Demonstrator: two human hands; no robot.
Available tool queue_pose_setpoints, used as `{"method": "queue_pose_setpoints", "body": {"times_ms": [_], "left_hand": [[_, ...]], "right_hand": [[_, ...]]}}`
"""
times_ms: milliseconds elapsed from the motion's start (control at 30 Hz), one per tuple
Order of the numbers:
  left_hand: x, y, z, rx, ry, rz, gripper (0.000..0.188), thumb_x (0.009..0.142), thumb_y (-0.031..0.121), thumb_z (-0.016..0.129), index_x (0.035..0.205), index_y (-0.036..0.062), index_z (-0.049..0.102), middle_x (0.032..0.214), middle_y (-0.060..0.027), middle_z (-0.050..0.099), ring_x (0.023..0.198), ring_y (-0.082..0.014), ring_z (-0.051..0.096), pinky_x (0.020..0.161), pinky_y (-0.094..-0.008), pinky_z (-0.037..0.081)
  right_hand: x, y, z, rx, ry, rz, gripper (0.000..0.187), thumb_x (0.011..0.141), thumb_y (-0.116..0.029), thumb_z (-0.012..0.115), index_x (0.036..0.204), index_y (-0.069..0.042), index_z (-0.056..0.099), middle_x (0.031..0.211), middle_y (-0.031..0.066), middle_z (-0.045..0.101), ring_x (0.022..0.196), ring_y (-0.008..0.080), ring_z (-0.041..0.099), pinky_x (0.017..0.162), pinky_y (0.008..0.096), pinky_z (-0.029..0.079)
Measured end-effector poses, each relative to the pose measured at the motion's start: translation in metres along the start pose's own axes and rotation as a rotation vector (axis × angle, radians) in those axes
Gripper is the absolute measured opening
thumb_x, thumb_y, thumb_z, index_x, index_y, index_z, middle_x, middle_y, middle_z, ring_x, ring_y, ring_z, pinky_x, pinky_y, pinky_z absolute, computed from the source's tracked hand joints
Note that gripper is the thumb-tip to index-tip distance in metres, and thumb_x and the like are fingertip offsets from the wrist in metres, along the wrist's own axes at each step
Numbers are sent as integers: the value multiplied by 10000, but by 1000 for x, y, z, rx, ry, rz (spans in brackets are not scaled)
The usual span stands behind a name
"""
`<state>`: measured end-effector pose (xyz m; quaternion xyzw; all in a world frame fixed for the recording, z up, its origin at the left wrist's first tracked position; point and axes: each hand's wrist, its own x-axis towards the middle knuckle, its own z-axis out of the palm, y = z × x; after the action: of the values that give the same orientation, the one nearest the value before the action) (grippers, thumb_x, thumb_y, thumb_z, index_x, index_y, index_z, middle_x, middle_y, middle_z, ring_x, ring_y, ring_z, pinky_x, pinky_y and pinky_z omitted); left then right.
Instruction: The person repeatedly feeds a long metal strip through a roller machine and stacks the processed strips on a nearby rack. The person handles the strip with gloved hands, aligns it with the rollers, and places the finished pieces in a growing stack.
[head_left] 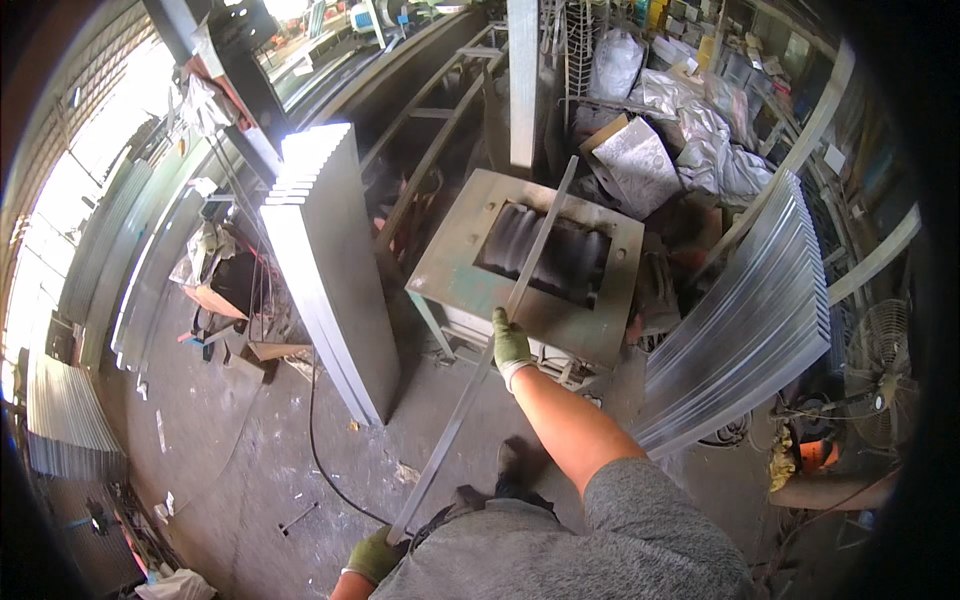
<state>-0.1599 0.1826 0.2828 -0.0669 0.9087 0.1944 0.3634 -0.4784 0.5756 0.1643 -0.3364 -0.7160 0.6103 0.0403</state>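
Observation:
A long, flat metal bar [450, 432] runs slantwise from my body out over a machine with a flat metal top [455, 235]. My right hand [512, 345], in a yellow-green glove, is closed round the bar's middle near the machine's front edge. At the near end, my left hand [377, 556], gloved alike, grips the bar low beside my waist; its fingers are partly hidden. Beyond my right hand, the bar crosses a rectangular opening where dark, ridged rollers [540, 252] show. Whether it touches them I cannot tell.
Left of the machine stands a tall stack of metal lengths [335, 270]; another stack [745, 330] rises at the right. A dark cable [318, 440] curves across the floor. A fan [882, 345] stands far right, and silvery sacks [700, 130] lie behind. A post [522, 90] rises behind the machine.

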Motion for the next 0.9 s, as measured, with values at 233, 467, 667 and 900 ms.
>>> {"method": "queue_pose_setpoints", "body": {"times_ms": [233,467,667,900], "left_hand": [[-13,-73,24,-60,-18,99,373,1009,443,665,1249,175,765,1109,-229,796,1078,-487,746,913,-594,599],[-29,-173,57,-124,-78,178,386,1003,469,689,1262,191,750,1162,-231,788,1110,-480,738,906,-571,586],[-24,-299,114,-129,-64,175,411,1006,435,694,1322,174,728,1221,-221,786,1140,-476,737,912,-550,585],[-19,-386,132,-77,-145,140,383,1054,369,651,1357,145,724,1241,-219,787,1144,-472,747,885,-533,594]], "right_hand": [[-59,16,6,-81,-35,24,986,1013,-836,531,1368,76,660,1324,318,737,1293,484,674,1077,490,519],[-133,56,28,-145,-55,-77,933,1040,-808,492,1411,37,623,1318,313,737,1287,493,677,1064,499,534],[-201,85,50,-140,-136,-12,894,1060,-774,494,1435,34,567,1378,320,707,1324,491,651,1086,517,528],[-265,124,75,-181,-238,30,891,1043,-760,568,1440,37,581,1324,288,732,1265,465,685,1046,483,532]]}}
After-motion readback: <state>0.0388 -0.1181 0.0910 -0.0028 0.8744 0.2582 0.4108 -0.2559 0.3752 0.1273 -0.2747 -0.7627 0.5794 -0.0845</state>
